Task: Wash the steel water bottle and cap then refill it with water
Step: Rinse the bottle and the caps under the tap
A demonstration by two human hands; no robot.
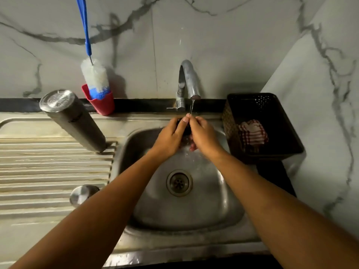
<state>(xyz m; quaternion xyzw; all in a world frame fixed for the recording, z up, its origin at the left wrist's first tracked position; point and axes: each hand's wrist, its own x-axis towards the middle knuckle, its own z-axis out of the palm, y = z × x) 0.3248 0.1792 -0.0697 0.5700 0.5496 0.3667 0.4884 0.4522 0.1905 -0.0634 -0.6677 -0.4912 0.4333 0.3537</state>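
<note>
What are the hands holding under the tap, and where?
Both hands, left and right, close on a small dark thing under the tap stream. It is mostly hidden, so what it is and the exact grip cannot be told.

White, grey-veined marble walls [213, 45] met in a corner at two o'clock; dim light fell on the black ledge [136, 104].

Your two bare forearms reach forward and converge, wrists nearly meeting. Your left hand [171, 135] is curled, knuckles up, thumb pointing forward. Your right hand [203, 133] presses against it from the right, fingers bent inward, fingertips [189, 116] pinched together just ahead of the left thumb.
</note>
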